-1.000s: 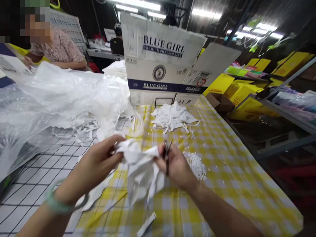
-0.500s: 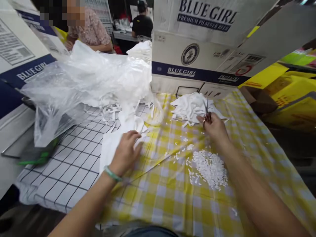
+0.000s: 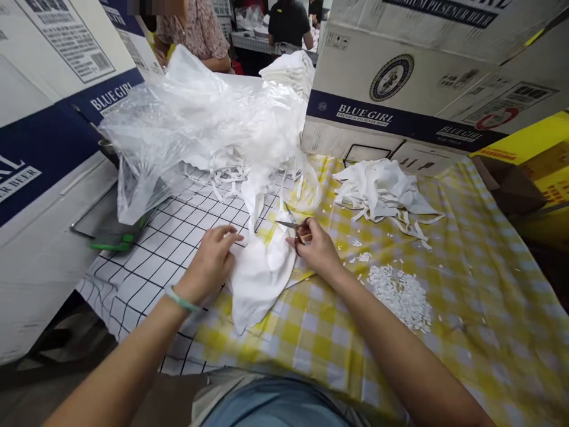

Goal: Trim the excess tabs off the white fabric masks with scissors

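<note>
My right hand is closed round the handles of a small pair of scissors, whose blades are parted and point left. Beneath the scissors lies a white cloth piece; whether my right fingertips also pinch it, I cannot tell. My left hand, with a green bangle on its wrist, is at the cloth's left edge. Its fingers are bent and apart from the thumb. To the right are a heap of white cloth pieces with straps and a pile of small white snippets.
A clear plastic bag with white cloth spreads across the back left. Beer cartons stand at left and back right. A green-edged grey object lies at far left. Two people sit beyond.
My right hand has brought the scissors left from the cloth heap to the cloth piece in front of me. That cloth piece now lies nearer, between my hands. The view has shifted.
</note>
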The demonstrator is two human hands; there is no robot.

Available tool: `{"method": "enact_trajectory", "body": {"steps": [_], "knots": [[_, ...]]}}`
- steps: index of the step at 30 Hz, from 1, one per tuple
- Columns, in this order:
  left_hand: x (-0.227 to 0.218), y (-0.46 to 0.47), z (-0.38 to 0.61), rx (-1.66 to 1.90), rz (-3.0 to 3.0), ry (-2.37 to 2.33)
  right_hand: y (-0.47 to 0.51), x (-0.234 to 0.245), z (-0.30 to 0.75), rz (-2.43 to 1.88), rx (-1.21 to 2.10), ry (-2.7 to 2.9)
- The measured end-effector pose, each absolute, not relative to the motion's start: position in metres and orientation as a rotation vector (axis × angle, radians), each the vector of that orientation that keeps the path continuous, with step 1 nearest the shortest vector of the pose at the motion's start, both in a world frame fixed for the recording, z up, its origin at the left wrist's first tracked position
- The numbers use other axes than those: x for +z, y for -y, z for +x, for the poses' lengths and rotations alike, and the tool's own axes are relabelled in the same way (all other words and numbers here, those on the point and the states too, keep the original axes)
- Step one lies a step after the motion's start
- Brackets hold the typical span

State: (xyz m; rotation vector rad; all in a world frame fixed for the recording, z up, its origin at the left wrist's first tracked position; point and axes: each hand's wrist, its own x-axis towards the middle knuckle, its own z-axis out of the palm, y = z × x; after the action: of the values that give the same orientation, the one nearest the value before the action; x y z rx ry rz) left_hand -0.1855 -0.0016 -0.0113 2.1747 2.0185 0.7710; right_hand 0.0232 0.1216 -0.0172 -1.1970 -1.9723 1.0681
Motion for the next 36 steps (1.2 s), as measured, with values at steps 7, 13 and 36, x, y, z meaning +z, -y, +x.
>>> {"method": "enact_trajectory", "body": {"steps": [7, 13, 36], "knots": [[-0.015, -0.063, -0.215, 0.514, 2.483, -1.738, -0.101, 0.002, 0.033, -1.192, 1.087, 1.878], [0.025, -0.038, -0.196, 0.754, 2.503, -1.609, -0.084, -0.014, 0.003, -0.856, 1.599, 1.796], [0.057, 0.019, -0.223, 0.339, 2.131, -2.531, 0.010, -0.017, 0.120, -1.131, 1.050, 1.724]]}}
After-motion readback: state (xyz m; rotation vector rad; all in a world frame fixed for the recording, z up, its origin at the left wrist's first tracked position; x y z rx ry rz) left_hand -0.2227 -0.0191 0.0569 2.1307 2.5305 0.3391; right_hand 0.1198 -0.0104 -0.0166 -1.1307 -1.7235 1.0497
